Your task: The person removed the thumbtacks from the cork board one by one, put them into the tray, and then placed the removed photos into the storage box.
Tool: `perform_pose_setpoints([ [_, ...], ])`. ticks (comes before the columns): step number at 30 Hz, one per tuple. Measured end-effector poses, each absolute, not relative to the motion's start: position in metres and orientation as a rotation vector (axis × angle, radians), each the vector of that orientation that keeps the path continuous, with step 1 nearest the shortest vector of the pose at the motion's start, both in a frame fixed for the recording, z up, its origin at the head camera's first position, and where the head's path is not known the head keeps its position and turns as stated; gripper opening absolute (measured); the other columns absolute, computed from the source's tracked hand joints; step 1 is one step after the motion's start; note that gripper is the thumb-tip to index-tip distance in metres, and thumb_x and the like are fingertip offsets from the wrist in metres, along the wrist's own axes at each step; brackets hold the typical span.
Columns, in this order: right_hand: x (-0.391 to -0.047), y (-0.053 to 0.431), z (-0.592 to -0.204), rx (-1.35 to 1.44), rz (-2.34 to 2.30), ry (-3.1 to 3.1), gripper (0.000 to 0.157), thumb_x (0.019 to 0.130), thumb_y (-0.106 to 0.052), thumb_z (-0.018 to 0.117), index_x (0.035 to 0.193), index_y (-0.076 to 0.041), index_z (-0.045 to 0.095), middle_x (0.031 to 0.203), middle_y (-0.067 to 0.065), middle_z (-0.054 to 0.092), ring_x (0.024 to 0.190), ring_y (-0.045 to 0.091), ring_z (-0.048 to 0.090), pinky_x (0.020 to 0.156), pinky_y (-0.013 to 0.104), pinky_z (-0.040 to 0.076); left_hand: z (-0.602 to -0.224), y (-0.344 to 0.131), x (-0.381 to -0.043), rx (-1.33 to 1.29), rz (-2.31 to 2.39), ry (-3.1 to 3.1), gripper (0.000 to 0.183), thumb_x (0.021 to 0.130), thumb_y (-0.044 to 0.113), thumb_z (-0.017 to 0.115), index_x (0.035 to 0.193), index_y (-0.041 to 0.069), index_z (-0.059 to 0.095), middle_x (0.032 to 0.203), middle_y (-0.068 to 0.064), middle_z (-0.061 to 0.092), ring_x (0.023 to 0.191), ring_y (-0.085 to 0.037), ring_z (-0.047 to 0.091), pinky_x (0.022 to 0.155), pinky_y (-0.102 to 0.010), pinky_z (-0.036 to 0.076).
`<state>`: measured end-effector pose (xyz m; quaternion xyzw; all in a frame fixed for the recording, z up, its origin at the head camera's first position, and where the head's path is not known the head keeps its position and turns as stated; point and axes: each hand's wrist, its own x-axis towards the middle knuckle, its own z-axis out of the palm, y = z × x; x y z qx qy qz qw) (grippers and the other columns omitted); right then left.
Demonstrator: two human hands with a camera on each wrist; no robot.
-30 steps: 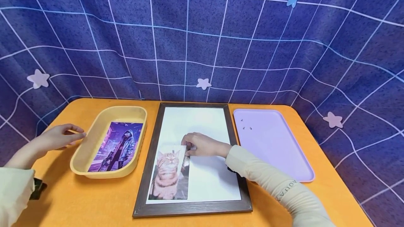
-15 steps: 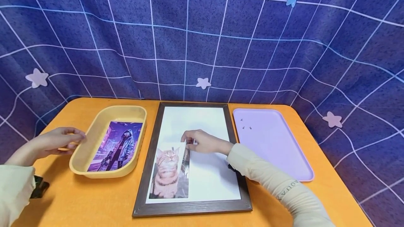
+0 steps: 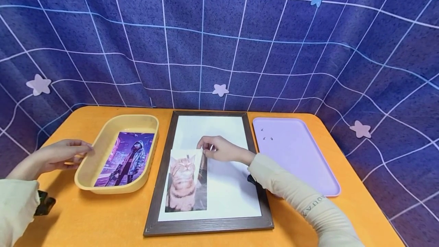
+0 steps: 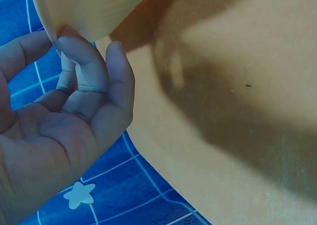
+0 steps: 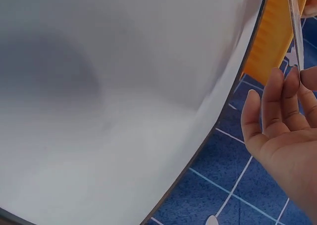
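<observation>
A photo card of a cat (image 3: 183, 186) overlaps the lower left of a white board (image 3: 233, 190) with a dark frame (image 3: 212, 225). My right hand (image 3: 223, 149) pinches the photo's upper right corner between thumb and fingers. Seen from the right wrist, the photo (image 5: 296, 29) shows nearly edge-on, raised from the board at the fingertips. On the left, my left hand (image 3: 60, 156) grips the rim of a yellow basin (image 3: 113, 190); the left wrist view shows thumb and fingers at this rim (image 4: 49, 17). Inside the basin lies a purple picture of a hooded figure (image 3: 132, 159).
A lilac tray (image 3: 295, 159) stands right of the board, bearing several tiny dark pieces (image 3: 264, 138) near its upper left corner. Everything sits on an orange tabletop (image 3: 85, 216). Behind it hangs a blue gridded curtain (image 3: 192, 48) with stars.
My right hand has moved up the board, drawing the cat photo's corner and lower edge with it. The left hand has stayed at the basin, its fingers closer on the rim.
</observation>
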<state>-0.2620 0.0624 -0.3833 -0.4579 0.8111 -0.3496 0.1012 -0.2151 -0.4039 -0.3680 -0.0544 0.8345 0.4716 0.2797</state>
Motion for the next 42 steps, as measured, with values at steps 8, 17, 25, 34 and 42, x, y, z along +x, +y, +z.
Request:
perform_pose_setpoints([
  [8, -0.266, 0.061, -0.382, -1.387, -1.096, 2.381, 0.021, 0.084, 0.000, 0.047, 0.103, -0.001, 0.056, 0.083, 0.008, 0.055, 0.074, 0.011, 0.050, 0.069, 0.026, 0.049, -0.368, -0.403, -0.215, -0.154, 1.243, 2.248, 0.019, 0.096, 0.030, 0.043, 0.098, 0.018, 0.056, 0.088, 0.007, 0.047, 0.075, -0.004, 0.052, 0.072, -0.027, 0.050],
  [17, -0.270, 0.060, -0.376, -1.410, -1.201, 2.317, 0.019, 0.087, 0.001, 0.045, 0.102, -0.001, 0.056, 0.080, 0.008, 0.053, 0.073, 0.010, 0.047, 0.068, 0.026, 0.045, -0.369, -0.403, -0.214, -0.157, 1.249, 2.246, 0.018, 0.096, 0.030, 0.042, 0.095, 0.020, 0.057, 0.089, 0.006, 0.047, 0.076, -0.005, 0.052, 0.073, -0.028, 0.050],
  [25, -0.276, 0.062, -0.369, -1.259, -1.331, 2.233, 0.020, 0.090, 0.003, 0.044, 0.105, 0.004, 0.055, 0.085, 0.011, 0.053, 0.079, 0.010, 0.048, 0.071, 0.021, 0.042, -0.370, -0.404, -0.213, -0.154, 1.267, 2.245, 0.017, 0.096, 0.030, 0.043, 0.094, 0.022, 0.058, 0.088, 0.008, 0.050, 0.074, -0.004, 0.052, 0.071, -0.027, 0.050],
  [34, -0.283, 0.060, -0.362, -1.066, -1.488, 2.107, 0.020, 0.091, 0.003, 0.041, 0.107, 0.006, 0.054, 0.086, 0.006, 0.052, 0.079, 0.010, 0.050, 0.074, 0.027, 0.047, -0.372, -0.405, -0.212, -0.161, 1.277, 2.240, 0.014, 0.095, 0.030, 0.045, 0.095, 0.022, 0.056, 0.088, 0.009, 0.051, 0.075, -0.005, 0.052, 0.071, -0.027, 0.049],
  [42, -0.291, 0.046, -0.355, -0.967, -1.505, 2.105, 0.022, 0.092, 0.003, 0.039, 0.109, 0.006, 0.053, 0.089, 0.005, 0.052, 0.082, 0.011, 0.051, 0.081, 0.032, 0.050, -0.373, -0.405, -0.214, -0.186, 1.251, 2.252, 0.020, 0.093, 0.032, 0.048, 0.102, 0.015, 0.055, 0.091, 0.007, 0.051, 0.079, -0.006, 0.054, 0.073, -0.028, 0.050],
])
